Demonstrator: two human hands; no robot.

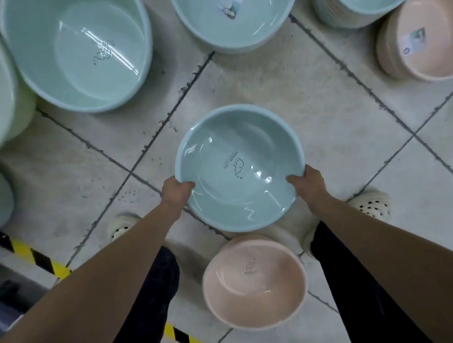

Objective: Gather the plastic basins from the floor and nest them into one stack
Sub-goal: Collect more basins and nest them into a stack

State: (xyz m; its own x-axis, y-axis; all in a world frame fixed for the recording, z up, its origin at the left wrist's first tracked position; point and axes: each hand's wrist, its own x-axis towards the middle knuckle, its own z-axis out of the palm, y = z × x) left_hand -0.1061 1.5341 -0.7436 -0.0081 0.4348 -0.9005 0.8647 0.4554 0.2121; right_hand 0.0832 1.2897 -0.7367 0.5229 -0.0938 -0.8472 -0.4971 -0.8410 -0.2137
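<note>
Between 2 hands (178, 189): 1 blue basin (239, 168); 1 pink (255, 283).

This looks like a shop floor or stockroom: many identical plastic basins stand in nested stacks (419, 49) on a worn tiled floor (307, 91), several still carrying retail labels (228, 9), and yellow-and-black hazard tape (41, 260) marks the floor's edge near the person's feet

Pale tiled floor (307, 96), green basins (80, 53), pink basins (255, 280), striped tape (38, 257)
</note>
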